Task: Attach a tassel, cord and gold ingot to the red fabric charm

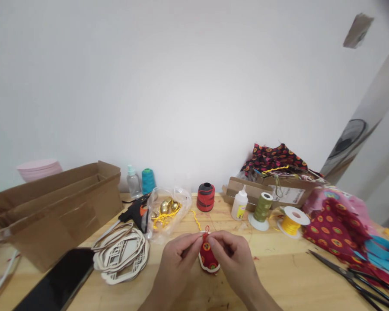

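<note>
Between my hands is a small red patterned fabric pouch (209,258) with a white edge, its lower end hanging toward the table. A red cord loop (207,229) sticks up from its top. My left hand (178,255) pinches the top left of the pouch by the cord, thumb against forefinger. From the other side my right hand (231,252) pinches the top right, its fingertips close to the left ones. What exactly lies between the fingertips is partly hidden. A spool of red thread (205,198) stands behind the hands, with a thin strand trailing forward.
On the left are a cardboard box (61,216), a black phone (56,280), wooden cutouts (126,259), a glue gun (134,216) and a bag of gold bells (167,211). Rightward stand a glue bottle (240,204), green thread (263,209), yellow cord (291,222), fabric (333,229) and scissors (350,274).
</note>
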`<state>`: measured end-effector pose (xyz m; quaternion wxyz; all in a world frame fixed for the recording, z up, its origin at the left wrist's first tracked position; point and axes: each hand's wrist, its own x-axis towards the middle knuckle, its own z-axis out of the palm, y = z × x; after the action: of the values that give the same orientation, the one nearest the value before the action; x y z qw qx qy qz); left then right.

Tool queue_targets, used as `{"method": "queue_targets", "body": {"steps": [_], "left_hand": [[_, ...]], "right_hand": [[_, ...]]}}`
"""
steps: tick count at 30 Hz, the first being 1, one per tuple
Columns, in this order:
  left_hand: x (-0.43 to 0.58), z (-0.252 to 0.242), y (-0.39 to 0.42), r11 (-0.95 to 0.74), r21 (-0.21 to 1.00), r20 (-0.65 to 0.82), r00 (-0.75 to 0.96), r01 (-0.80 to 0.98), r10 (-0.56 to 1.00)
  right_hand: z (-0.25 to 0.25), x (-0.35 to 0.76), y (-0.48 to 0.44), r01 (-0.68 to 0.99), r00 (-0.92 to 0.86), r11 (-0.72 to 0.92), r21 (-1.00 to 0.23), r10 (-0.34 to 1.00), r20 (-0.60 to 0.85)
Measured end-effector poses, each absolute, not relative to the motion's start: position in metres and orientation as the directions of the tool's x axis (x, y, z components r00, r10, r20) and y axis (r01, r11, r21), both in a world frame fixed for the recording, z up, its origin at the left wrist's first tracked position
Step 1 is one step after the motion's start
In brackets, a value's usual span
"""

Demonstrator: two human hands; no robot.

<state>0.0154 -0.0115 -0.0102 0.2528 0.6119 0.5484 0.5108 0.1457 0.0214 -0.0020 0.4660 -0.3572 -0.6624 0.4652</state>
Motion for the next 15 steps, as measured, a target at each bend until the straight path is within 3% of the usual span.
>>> {"method": "queue_targets", "body": {"steps": [11, 13, 15], "left_hand": [[0.013, -0.014, -0.014, -0.435, 0.460, 0.549, 0.137, 0.774, 0.825], [0.014, -0.016, -0.014, -0.439, 0.473, 0.547, 0.137, 0.764, 0.826], [0.016, -0.016, -0.014, -0.408, 0.574, 0.506, 0.084, 0.711, 0.859]], "right_hand": [[-0.017, 0.147, 0.026, 0.306, -0.300, 0.458, -0.835, 0.879, 0.372], [-0.015, 0.147, 0.026, 0.353, -0.292, 0.496, -0.793, 0.864, 0.410], [-0.012, 0.148, 0.025, 0.359, -0.276, 0.510, -0.782, 0.858, 0.433]]}}
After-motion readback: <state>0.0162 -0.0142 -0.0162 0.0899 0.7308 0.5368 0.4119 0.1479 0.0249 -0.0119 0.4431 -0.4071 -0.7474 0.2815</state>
